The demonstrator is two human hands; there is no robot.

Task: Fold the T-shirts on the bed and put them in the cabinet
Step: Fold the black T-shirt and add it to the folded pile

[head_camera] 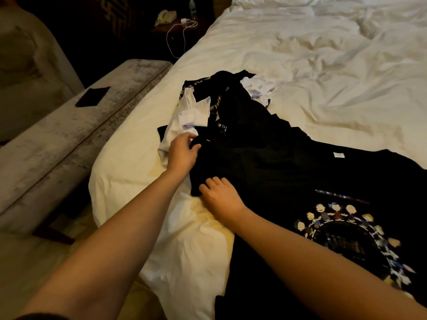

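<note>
A heap of T-shirts lies at the near left corner of the white bed. A large black T-shirt with a ring of cartoon figures printed on it spreads toward the right. A white T-shirt is bunched at the heap's left, and another black shirt with yellow print lies behind. My left hand pinches a fold of the black shirt's edge. My right hand grips the same shirt's lower corner with curled fingers. No cabinet is in view.
A grey upholstered bench stands along the bed's left side with a dark flat item on it. A bedside table at the back holds a phone, a bottle and a white charger cable. A pale armchair is at far left.
</note>
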